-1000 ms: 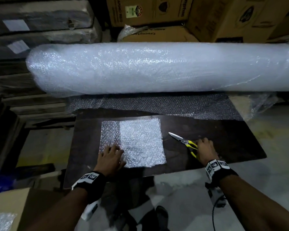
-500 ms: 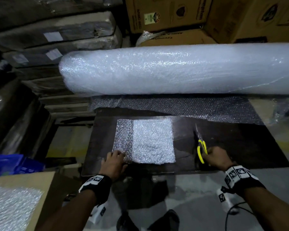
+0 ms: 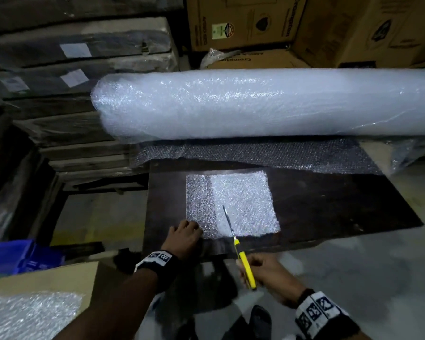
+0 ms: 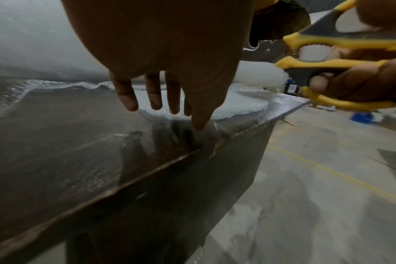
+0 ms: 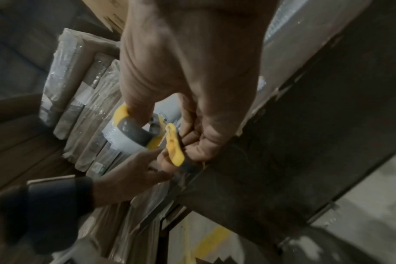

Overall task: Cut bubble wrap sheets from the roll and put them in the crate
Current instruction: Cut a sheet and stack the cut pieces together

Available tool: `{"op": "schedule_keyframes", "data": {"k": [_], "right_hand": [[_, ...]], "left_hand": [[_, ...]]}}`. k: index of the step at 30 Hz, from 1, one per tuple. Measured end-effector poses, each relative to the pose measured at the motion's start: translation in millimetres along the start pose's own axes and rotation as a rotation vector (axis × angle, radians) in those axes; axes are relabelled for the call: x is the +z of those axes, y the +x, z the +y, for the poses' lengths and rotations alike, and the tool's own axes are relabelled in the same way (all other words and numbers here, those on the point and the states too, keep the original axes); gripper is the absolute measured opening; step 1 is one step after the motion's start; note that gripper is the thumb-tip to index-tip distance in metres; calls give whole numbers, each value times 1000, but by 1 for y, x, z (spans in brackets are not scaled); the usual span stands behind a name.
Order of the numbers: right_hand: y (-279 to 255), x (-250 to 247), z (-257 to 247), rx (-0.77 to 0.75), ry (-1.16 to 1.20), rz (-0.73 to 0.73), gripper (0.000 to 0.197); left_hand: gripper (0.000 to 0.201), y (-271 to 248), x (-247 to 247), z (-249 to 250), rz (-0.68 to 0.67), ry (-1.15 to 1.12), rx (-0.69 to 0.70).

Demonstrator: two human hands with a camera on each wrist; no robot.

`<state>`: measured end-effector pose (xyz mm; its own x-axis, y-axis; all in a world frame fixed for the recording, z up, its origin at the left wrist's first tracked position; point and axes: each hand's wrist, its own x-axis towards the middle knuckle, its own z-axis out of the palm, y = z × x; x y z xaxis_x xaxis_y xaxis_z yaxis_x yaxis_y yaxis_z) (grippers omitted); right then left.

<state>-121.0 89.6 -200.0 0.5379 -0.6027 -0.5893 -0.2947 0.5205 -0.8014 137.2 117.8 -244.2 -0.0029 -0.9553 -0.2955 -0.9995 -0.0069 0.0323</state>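
Observation:
The big bubble wrap roll (image 3: 268,104) lies across the back of the dark board (image 3: 329,207), with its loose end (image 3: 255,155) spread in front of it. A cut, partly folded sheet (image 3: 241,204) lies flat on the board. My left hand (image 3: 184,233) rests at the sheet's near left corner, and its straight fingers (image 4: 155,100) touch the sheet's edge (image 4: 237,105). My right hand (image 3: 263,271) grips the yellow-handled scissors (image 3: 244,263) just off the board's near edge. Their closed blades (image 3: 227,220) point away from me over the sheet. The fingers sit in the handle loops (image 5: 174,142).
A blue crate (image 3: 12,256) stands on the floor at the left. A cardboard box (image 3: 47,278) holding bubble wrap (image 3: 30,315) sits near my left arm. Wrapped flat packs (image 3: 84,57) and cartons (image 3: 243,23) are stacked behind the roll. Grey floor (image 3: 378,266) lies to the right.
My right hand has picked the scissors up off the board and swung them left, so the blades now point over the sheet. The left hand has stayed at the sheet's corner.

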Motion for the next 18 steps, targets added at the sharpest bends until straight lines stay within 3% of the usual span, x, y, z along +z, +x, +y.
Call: {"op": "schedule_keyframes", "data": {"k": [3, 7, 13, 18], "right_hand": [[-5, 40, 21, 48, 107, 38, 13], [-9, 67, 43, 171, 225, 135, 40], [-13, 86, 54, 292, 284, 183, 51], [-8, 81, 59, 359, 219, 218, 63]], "left_hand": [[35, 5, 15, -12, 69, 57, 88], [32, 9, 16, -23, 123, 137, 229], [28, 13, 8, -27, 123, 165, 233], [28, 20, 18, -22, 206, 178, 202]]}}
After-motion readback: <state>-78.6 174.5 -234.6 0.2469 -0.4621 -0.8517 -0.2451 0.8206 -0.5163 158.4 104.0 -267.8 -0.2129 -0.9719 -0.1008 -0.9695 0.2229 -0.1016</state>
